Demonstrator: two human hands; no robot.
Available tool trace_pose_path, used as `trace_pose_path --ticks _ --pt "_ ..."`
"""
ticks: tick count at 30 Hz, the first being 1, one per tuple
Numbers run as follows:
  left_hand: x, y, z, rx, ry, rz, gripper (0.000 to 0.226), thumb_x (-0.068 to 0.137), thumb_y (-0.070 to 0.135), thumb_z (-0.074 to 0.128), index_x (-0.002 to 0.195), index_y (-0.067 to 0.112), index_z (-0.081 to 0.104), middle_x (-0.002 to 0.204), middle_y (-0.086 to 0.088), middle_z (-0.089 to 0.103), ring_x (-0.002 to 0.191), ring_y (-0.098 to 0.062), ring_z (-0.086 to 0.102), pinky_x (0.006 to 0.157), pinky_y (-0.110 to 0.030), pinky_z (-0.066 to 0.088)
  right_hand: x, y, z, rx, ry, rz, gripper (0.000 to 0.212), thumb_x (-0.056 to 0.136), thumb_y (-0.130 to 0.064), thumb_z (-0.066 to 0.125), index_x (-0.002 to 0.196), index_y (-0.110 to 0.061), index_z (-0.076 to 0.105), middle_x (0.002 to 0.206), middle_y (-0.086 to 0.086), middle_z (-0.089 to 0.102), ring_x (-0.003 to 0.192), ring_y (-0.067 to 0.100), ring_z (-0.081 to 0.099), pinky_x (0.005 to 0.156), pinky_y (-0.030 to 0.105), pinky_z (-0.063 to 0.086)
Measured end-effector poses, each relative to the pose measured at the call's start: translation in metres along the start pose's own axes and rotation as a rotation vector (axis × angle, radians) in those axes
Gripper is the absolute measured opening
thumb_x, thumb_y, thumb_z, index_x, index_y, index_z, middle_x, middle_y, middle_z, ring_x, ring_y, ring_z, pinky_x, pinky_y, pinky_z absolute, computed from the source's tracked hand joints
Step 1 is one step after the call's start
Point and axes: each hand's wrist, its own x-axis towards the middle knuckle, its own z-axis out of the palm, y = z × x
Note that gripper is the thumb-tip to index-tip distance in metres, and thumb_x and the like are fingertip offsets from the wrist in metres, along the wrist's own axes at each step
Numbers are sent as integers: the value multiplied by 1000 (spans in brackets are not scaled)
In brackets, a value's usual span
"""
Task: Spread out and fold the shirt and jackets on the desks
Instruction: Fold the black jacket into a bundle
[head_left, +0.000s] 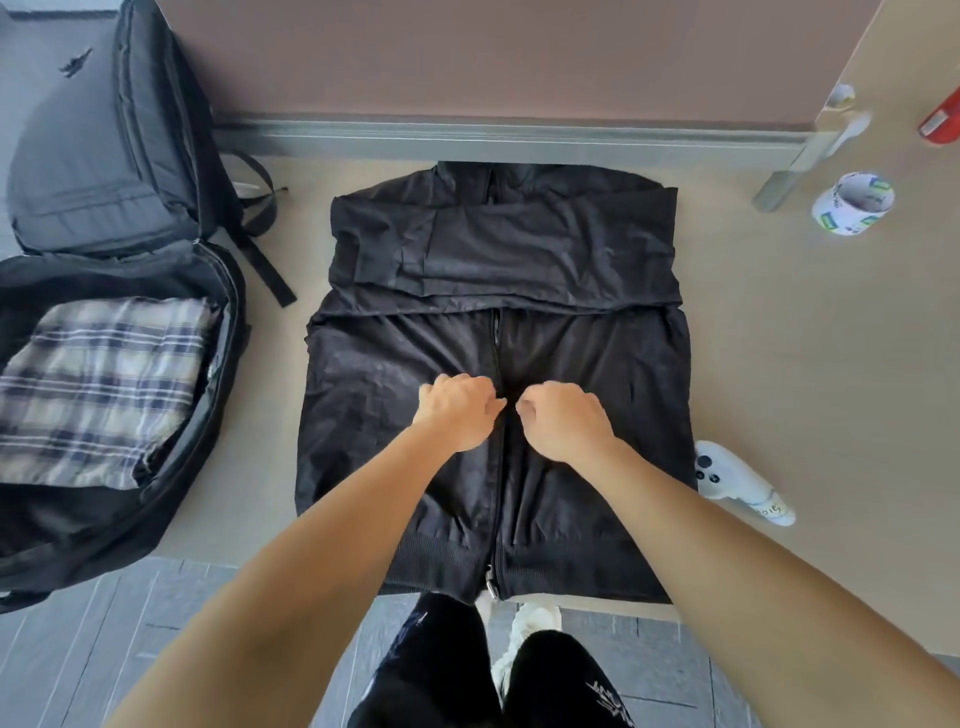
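A black zip jacket (395, 364) lies front-up on the light wooden desk (779, 338), its hem at the near edge. Both sleeves are folded across the chest in a band. My left hand (460, 413) and my right hand (563, 421) sit side by side at the middle of the jacket, one on each side of the zipper. The fingers of both are curled down into the fabric by the zip. A folded plaid shirt (98, 384) lies inside an open black backpack (104, 171) on the left.
The backpack takes up the desk's left end. On the right stand a roll of tape (852, 202), a white controller (737, 483) by the jacket's edge, and a red object (943, 119) at the far right. A brown partition (493, 57) backs the desk.
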Motion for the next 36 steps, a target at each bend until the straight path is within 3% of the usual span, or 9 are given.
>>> trace_pose_path --ticks 5,8,11,13,18,21,25,28,36 --pt "20 -26 -3 81 169 69 45 102 41 43 140 17 44 144 -7 43 135 -30 35 108 -43 34 50 -23 -18 262 143 139 25 102 -37 45 103 -19 63 95 1 66 89 28 64 70 37 54" --pt "38 -46 2 80 14 5 63 101 53 31 157 35 7 166 2 3 152 -31 0 121 -53 12 86 -34 -21 250 141 179 30 103 -36 45 122 -16 57 116 5 62 105 31 60 80 41 52" --pt "48 -70 6 59 -90 -41 66 98 63 23 153 48 -11 163 15 -20 149 -30 -23 115 -65 -6 104 -43 -19 140 99 157 31 104 -33 43 126 -14 55 124 7 55 108 33 58 84 45 51" --pt "48 -74 -3 44 -115 -26 67 96 62 29 153 50 -4 163 13 -16 149 -32 -20 114 -66 -6 108 -47 -21 69 50 102 30 104 -33 43 121 -16 61 119 5 59 106 32 60 83 44 52" --pt "90 -65 -64 -20 192 72 37 95 42 48 125 26 63 134 0 51 129 -30 35 105 -44 28 137 -37 -63 -49 185 45 29 102 -31 41 111 -20 67 111 3 60 104 30 58 73 36 44" --pt "145 -65 -101 -88 292 191 43 98 39 49 135 18 55 139 -4 50 132 -31 38 104 -42 36 168 -19 -91 -112 238 70 39 103 -36 44 139 -22 53 140 5 50 130 30 43 94 44 44" --pt "197 -68 -97 73 90 162 66 100 61 26 158 33 15 167 -2 6 153 -29 2 123 -50 9 190 17 -81 -274 -13 182 62 103 -57 25 159 -35 8 168 4 0 153 30 -5 121 50 13" --pt "199 -81 -62 184 96 175 67 98 66 14 158 38 2 167 1 -9 153 -28 -10 123 -53 -2 181 35 -44 -214 -13 226 64 100 -64 14 156 -43 -8 166 0 -20 152 29 -19 123 51 -2" --pt "150 -97 -26 285 176 243 70 98 67 8 158 34 -2 167 -3 -7 153 -29 -8 123 -53 1 117 11 1 -107 55 286 66 98 -66 11 156 -42 -12 163 -1 -27 150 28 -25 122 54 -8"
